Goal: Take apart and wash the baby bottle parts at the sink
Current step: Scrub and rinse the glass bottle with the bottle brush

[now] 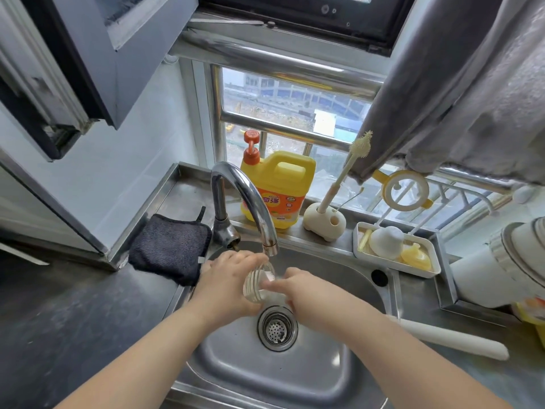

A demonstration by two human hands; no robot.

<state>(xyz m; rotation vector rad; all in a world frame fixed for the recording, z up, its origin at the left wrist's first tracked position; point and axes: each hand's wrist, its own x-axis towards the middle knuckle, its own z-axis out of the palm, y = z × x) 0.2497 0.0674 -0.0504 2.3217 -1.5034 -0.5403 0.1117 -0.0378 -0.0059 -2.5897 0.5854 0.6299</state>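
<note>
Clear baby bottle [259, 283], cap and teat off, tilted with open mouth up toward faucet spout [269, 246], held over sink [368, 290] above drain strainer [277, 327]; gripped between left hand [227, 278] and right hand [298, 287]; white dome cap [386, 242] and yellow bottle parts [415, 256] lying in white tray [433, 271] on right ledge.

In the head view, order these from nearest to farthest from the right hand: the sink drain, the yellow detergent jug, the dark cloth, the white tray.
Measured from the right hand, which holds the clear bottle under the faucet:
1. Sink drain, just below the hand, in the basin.
2. White tray, to its right, on the sink's edge.
3. Yellow detergent jug, behind the faucet, and the dark cloth, far left: too close to rank.
</note>
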